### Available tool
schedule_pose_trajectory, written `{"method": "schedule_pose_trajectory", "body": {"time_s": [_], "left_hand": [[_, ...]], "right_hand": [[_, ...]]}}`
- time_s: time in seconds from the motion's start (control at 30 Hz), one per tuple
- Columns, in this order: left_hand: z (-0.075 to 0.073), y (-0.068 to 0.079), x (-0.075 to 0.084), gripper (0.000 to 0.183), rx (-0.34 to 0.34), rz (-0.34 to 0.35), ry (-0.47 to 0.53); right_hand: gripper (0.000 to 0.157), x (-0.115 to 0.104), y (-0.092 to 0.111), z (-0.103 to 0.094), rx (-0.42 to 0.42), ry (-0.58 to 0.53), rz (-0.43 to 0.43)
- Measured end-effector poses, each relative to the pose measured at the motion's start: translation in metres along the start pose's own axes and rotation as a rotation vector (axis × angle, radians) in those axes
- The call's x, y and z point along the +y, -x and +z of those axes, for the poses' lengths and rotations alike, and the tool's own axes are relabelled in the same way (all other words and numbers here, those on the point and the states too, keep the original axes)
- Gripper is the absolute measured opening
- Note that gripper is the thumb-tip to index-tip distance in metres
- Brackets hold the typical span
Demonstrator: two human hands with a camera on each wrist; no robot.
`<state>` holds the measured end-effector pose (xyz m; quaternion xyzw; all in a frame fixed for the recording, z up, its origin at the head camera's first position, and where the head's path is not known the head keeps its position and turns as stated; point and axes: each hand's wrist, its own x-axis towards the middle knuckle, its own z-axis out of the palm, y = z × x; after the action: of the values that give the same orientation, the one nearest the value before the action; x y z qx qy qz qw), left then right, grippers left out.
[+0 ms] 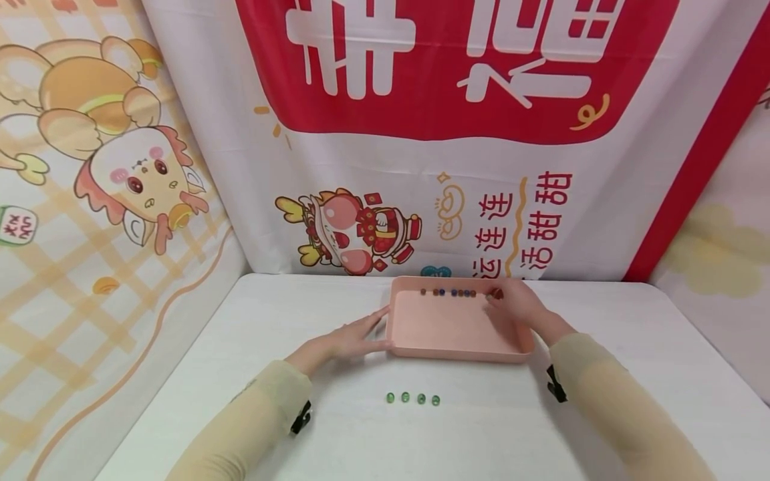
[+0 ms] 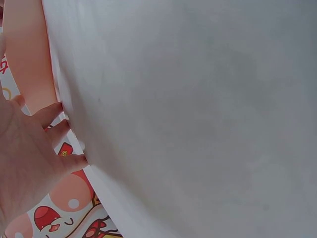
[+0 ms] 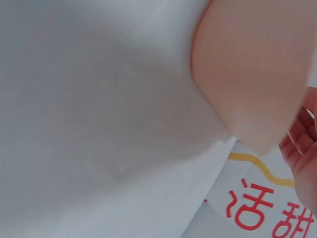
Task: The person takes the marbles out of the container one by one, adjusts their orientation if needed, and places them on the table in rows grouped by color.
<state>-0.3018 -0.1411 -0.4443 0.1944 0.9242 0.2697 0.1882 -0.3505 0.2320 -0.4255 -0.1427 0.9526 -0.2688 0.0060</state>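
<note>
Between the left hand [image 1: 353, 337], fingers spread against its side, and the right hand [image 1: 519, 302], whose pinch, if any, I can't make out, sits a pink tray [image 1: 457, 327] with small beads [image 1: 454, 292] lined up inside.

Right hand [image 3: 305, 153] curling fingers by pink tray [image 3: 252, 74]; tray resting on white tabletop [image 3: 99, 119]; red-lettered banner [image 3: 253, 204] hanging far side.

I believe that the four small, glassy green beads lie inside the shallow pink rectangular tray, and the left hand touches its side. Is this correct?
Not quite: the head view shows the four small, glassy green beads on the white table, outside the shallow pink rectangular tray. The left hand does touch its side.
</note>
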Motion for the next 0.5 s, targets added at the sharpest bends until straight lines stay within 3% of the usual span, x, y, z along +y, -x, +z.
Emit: {"method": "schedule_pose_trajectory", "body": {"time_s": [0.27, 0.5], "left_hand": [[0.000, -0.001, -0.001, 0.089, -0.004, -0.003, -0.001], [-0.001, 0.001, 0.000, 0.089, -0.005, -0.016, 0.004]], "right_hand": [[0.017, -0.010, 0.012, -0.005, 0.034, -0.009, -0.124], [0.019, -0.023, 0.031, -0.008, 0.060, -0.087, -0.203]]}}
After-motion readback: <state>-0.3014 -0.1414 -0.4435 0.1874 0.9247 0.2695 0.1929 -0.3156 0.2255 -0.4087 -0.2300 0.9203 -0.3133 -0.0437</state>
